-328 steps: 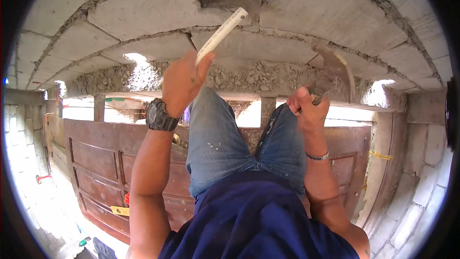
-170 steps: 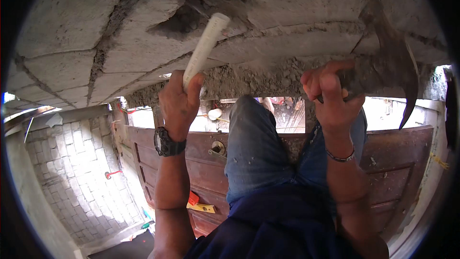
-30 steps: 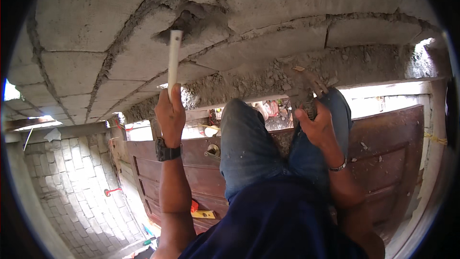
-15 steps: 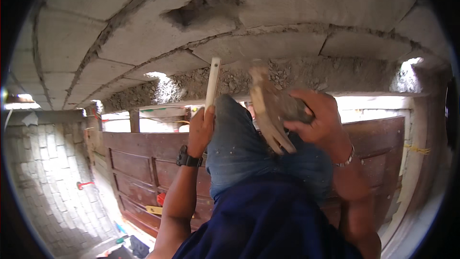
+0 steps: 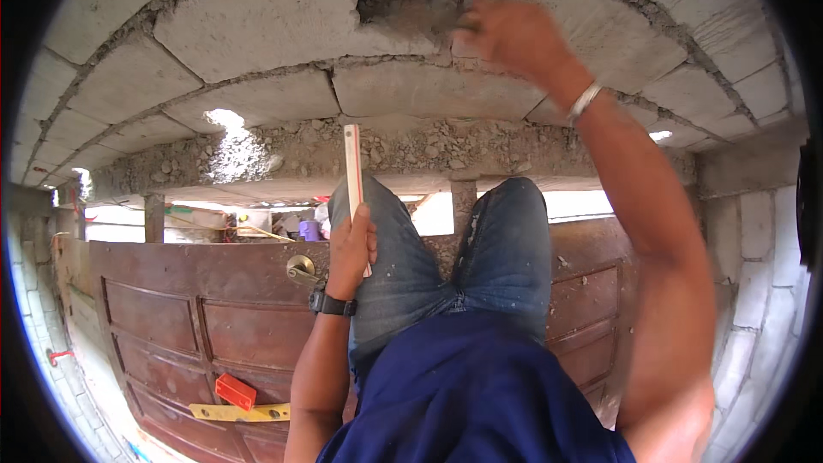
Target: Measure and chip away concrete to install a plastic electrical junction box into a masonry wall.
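My left hand [image 5: 351,244] is closed round a narrow white folding ruler [image 5: 353,167], held upright beside my left knee. Raised to the block wall [image 5: 257,21], my right hand [image 5: 519,39] is curled at the right side of a ragged hole [image 5: 386,4]. A smeared, dark grey shape runs from its fingers into the hole. It appears to be the hammer seen in this hand half a second ago, but its head is not clear.
Beneath me lies a brown panelled door [image 5: 249,330] with a brass knob [image 5: 300,268]. A yellow level [image 5: 231,412] and an orange-red block [image 5: 235,391] rest on it. Loose rubble [image 5: 411,146] lines the ledge under the wall. A purple container [image 5: 309,230] shows through the gap below.
My right hand has swung up from above my lap to the hole in the wall. My left hand still holds the folding ruler. The view has shifted, showing more of the door.
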Action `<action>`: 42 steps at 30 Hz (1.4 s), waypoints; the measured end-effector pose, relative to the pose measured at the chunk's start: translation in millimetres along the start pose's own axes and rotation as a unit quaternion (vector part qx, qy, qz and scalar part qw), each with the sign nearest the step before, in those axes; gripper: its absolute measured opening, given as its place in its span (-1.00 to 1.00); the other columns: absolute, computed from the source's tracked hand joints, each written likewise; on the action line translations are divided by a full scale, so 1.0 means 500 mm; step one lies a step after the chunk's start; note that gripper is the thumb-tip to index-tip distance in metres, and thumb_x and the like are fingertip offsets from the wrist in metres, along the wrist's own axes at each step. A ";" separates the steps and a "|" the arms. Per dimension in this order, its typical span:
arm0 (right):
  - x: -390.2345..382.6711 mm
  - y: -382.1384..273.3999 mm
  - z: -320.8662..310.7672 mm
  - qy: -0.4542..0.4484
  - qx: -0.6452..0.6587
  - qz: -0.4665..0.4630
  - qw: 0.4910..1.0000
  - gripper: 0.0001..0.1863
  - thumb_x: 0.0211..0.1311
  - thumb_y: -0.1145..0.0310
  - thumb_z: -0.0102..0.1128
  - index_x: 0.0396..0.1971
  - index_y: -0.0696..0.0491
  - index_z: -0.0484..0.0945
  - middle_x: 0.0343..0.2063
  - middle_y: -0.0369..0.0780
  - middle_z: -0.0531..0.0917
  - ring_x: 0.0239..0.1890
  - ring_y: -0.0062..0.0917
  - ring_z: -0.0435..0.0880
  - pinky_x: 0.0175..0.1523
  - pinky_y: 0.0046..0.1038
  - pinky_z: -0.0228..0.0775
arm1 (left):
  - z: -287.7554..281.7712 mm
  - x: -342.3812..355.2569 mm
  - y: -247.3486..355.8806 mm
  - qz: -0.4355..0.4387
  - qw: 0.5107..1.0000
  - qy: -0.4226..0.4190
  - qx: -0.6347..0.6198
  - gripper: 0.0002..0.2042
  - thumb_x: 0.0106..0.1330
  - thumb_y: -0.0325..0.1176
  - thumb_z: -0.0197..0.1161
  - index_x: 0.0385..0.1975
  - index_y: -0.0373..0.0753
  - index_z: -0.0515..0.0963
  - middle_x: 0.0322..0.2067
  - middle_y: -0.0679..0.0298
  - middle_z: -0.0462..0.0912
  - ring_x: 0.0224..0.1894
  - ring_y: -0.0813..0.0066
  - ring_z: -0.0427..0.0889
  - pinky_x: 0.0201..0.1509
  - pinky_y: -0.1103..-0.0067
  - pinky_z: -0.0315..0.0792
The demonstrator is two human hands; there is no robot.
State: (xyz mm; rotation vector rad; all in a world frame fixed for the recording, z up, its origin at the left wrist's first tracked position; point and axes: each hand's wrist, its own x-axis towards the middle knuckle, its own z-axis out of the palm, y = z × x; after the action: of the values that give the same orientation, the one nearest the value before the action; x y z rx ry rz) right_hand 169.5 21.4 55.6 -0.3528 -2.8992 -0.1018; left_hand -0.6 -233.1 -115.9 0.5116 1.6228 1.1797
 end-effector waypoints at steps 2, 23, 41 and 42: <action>-0.001 0.006 -0.008 0.063 -0.138 0.293 0.944 -0.62 0.14 -0.06 0.16 -0.37 -0.01 0.57 -0.53 -0.13 0.64 -0.45 -0.27 0.66 -0.36 -0.29 0.48 | 0.000 -0.002 -0.004 -0.012 1.000 -0.003 -0.026 -0.52 0.37 0.06 0.05 -0.56 -0.29 0.42 -0.76 0.36 0.35 -0.80 0.64 0.31 -0.74 0.66 0.17; 0.017 -0.012 -0.026 -0.004 -0.114 0.136 0.984 -0.61 0.17 -0.03 0.15 -0.40 0.05 0.54 -0.54 -0.17 0.64 -0.45 -0.26 0.65 -0.38 -0.28 0.49 | -0.023 0.006 -0.007 0.003 0.999 -0.033 -0.044 -0.59 0.38 -0.02 0.08 -0.56 -0.25 0.39 -0.77 0.36 0.35 -0.81 0.63 0.31 -0.77 0.65 0.16; 0.073 -0.218 -0.008 -0.036 -0.004 0.084 0.996 -0.59 0.14 -0.09 0.11 -0.41 -0.02 0.65 -0.47 -0.16 0.64 -0.38 -0.27 0.66 -0.33 -0.26 0.50 | -0.039 0.005 -0.023 0.018 0.997 -0.017 -0.075 -0.55 0.40 0.03 0.02 -0.58 -0.24 0.37 -0.77 0.37 0.33 -0.81 0.63 0.31 -0.76 0.66 0.16; 0.062 -0.137 -0.006 -0.018 -0.039 0.094 0.995 -0.58 0.15 -0.09 0.10 -0.41 -0.02 0.64 -0.48 -0.17 0.64 -0.38 -0.27 0.66 -0.32 -0.26 0.50 | -0.043 -0.002 -0.025 0.017 0.997 -0.018 -0.073 -0.55 0.40 0.03 0.02 -0.58 -0.24 0.37 -0.77 0.37 0.33 -0.81 0.63 0.31 -0.76 0.66 0.16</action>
State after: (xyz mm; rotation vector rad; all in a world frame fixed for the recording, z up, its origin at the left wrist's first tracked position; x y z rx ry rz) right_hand 124.2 -38.0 62.6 -0.6450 -2.8855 -0.1784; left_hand -16.9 -248.8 -126.4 0.4652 1.4885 1.2961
